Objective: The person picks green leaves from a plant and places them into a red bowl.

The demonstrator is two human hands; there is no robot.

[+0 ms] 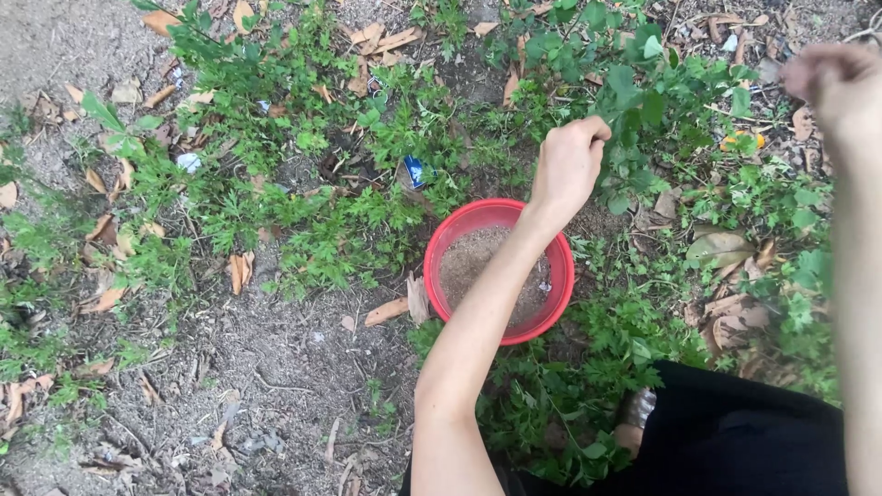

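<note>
A red round bowl [432,266] holding brown sandy granules [478,262] sits on the ground among low green plants. My left arm crosses over the bowl. My left hand [570,165] is closed in a fist just beyond the bowl's far rim, against the leaves of a leafy green shrub [643,92]. Whether anything is inside the fist is hidden. My right hand [831,83] is raised at the upper right edge, blurred, with its fingers curled in above the same shrub. I cannot tell whether it holds anything.
Low green weeds [322,230] spread across the middle. Bare grey soil [276,367] with dry leaves and twigs lies at the lower left. A small blue and white wrapper scrap [415,172] lies behind the bowl. My black clothing [735,441] fills the lower right.
</note>
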